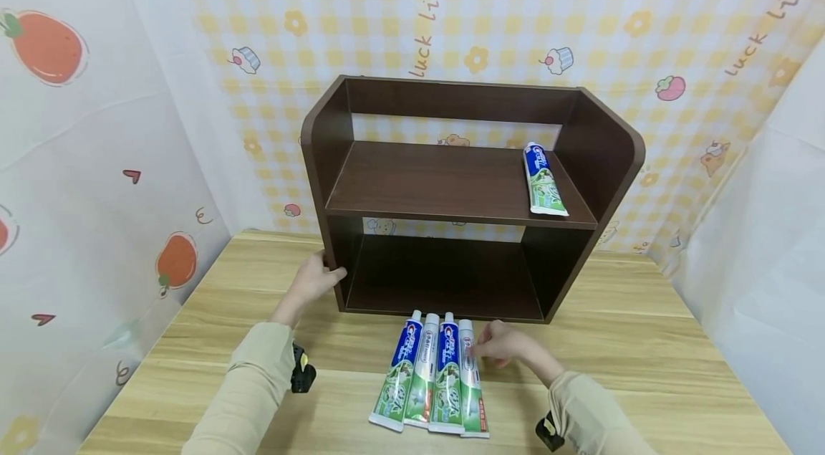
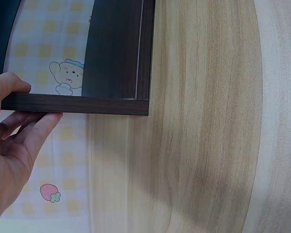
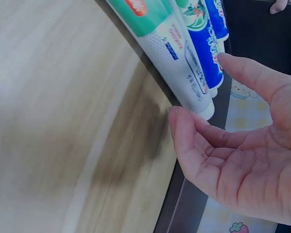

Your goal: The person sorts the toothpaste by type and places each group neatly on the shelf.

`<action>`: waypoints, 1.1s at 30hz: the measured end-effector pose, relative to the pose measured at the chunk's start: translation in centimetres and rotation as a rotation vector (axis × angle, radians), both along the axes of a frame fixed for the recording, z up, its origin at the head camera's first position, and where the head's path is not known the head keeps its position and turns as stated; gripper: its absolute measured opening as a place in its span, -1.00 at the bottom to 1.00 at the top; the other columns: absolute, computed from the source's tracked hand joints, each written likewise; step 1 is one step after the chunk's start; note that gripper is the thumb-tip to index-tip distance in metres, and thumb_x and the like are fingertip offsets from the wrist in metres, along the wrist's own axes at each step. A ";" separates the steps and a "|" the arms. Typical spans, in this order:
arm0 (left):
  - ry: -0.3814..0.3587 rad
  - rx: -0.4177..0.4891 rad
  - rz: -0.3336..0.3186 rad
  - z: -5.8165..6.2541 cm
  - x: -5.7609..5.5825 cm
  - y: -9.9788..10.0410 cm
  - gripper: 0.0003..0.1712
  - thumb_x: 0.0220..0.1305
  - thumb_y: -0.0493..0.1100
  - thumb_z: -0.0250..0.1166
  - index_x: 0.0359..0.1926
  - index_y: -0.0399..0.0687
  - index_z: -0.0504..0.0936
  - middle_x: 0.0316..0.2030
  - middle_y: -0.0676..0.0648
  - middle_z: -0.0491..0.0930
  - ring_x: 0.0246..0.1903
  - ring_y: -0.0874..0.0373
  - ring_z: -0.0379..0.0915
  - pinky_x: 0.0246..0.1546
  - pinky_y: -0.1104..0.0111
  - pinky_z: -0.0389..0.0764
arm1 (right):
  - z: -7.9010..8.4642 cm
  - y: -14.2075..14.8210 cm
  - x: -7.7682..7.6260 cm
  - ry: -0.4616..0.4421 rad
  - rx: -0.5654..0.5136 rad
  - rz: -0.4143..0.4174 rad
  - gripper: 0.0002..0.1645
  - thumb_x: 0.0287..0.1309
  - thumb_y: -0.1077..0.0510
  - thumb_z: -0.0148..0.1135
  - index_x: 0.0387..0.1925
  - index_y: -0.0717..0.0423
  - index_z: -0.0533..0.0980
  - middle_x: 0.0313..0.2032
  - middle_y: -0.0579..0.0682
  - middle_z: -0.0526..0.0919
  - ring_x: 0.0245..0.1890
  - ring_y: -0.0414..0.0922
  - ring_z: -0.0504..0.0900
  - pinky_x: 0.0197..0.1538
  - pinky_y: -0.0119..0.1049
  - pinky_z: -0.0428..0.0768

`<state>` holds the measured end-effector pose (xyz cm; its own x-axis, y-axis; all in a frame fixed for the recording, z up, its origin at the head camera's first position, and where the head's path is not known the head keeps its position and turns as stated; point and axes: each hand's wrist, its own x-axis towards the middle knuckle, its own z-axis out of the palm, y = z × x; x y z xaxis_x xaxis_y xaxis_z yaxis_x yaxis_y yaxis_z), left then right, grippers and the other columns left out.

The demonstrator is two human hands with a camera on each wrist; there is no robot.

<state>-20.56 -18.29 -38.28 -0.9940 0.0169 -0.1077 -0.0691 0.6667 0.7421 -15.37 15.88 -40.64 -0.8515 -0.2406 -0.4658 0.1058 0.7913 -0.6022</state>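
Note:
My left hand point(image 1: 314, 279) grips the left side panel point(image 2: 106, 106) of a dark brown two-tier shelf point(image 1: 445, 221), thumb inside and fingers outside. Before the shelf, toothpaste tubes lie side by side on the table, caps toward it. From the left come a blue-green tube point(image 1: 397, 376), a white-green tube point(image 1: 422, 372), another blue-green tube point(image 1: 447, 376) and a white-green tube point(image 1: 473, 383). My right hand point(image 1: 507, 342) is beside the rightmost tube's cap end. In the right wrist view its thumb and fingers point(image 3: 184, 131) are spread apart around that end.
One more blue-green toothpaste tube point(image 1: 543, 179) lies on the right of the upper shelf board point(image 1: 432, 179), cap to the back. The wooden table point(image 1: 644, 347) extends on both sides. A patterned cloth point(image 1: 399, 18) hangs behind the shelf, with white cloth at both sides.

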 end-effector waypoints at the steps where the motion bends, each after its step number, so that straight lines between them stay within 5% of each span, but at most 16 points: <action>1: 0.000 0.001 -0.002 0.0 0.0 0.0 -0.36 0.24 -0.15 0.07 0.23 -0.46 0.16 0.12 -0.44 0.33 0.12 -0.26 0.29 0.01 0.03 0.43 | -0.1 0.0 0.0 -0.001 -0.005 0.004 -0.62 -0.05 0.06 0.31 -0.77 0.05 0.36 -0.83 -0.19 0.22 -0.77 -0.30 0.19 -0.49 -0.39 0.55; 5: 0.005 0.002 -0.004 0.0 0.0 0.0 -0.35 0.23 -0.15 0.07 0.23 -0.47 0.16 0.12 -0.45 0.33 0.12 -0.26 0.29 0.02 0.02 0.43 | -0.6 0.2 0.2 -0.013 -0.059 0.034 -0.54 -0.03 0.09 0.29 -0.85 -0.03 0.26 -0.82 -0.21 0.20 -0.78 -0.31 0.18 -0.50 -0.39 0.55; 11: -0.002 -0.002 -0.006 0.0 0.0 0.0 -0.27 0.23 -0.15 0.08 0.27 -0.52 0.05 0.11 -0.46 0.32 0.03 -0.20 0.34 -0.02 0.06 0.44 | -1.2 0.3 0.3 -0.047 -0.166 0.073 -0.48 0.01 0.14 0.24 -0.87 -0.08 0.17 -0.85 -0.24 0.14 -0.80 -0.33 0.11 -0.64 -0.57 0.27; 21: -0.022 -0.008 -0.007 0.1 0.0 0.0 -0.20 0.24 -0.13 0.07 0.30 -0.56 -0.06 0.20 -0.51 0.18 0.16 -0.29 0.22 0.09 -0.03 0.36 | -2.0 -0.7 1.2 0.055 -0.062 -0.120 -0.74 -0.11 0.14 0.35 -0.61 0.19 0.45 -0.61 -0.05 0.44 -0.65 -0.21 0.41 -0.50 -0.35 0.58; 33: -0.027 0.012 -0.011 0.0 0.1 -0.1 -0.23 0.24 -0.13 0.06 0.30 -0.53 -0.02 0.19 -0.50 0.20 0.16 -0.32 0.21 0.08 -0.03 0.38 | -2.8 -1.4 1.9 0.041 -0.164 -0.200 -0.73 -0.09 0.24 0.28 -0.45 0.29 0.35 -0.53 0.12 0.52 -0.63 -0.14 0.55 -0.55 -0.31 0.60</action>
<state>-20.51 -18.39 -38.25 -0.9905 0.0289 -0.1347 -0.0825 0.6588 0.7478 -13.51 14.50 -43.45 -0.9072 -0.1349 -0.3985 0.2234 0.6481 -0.7281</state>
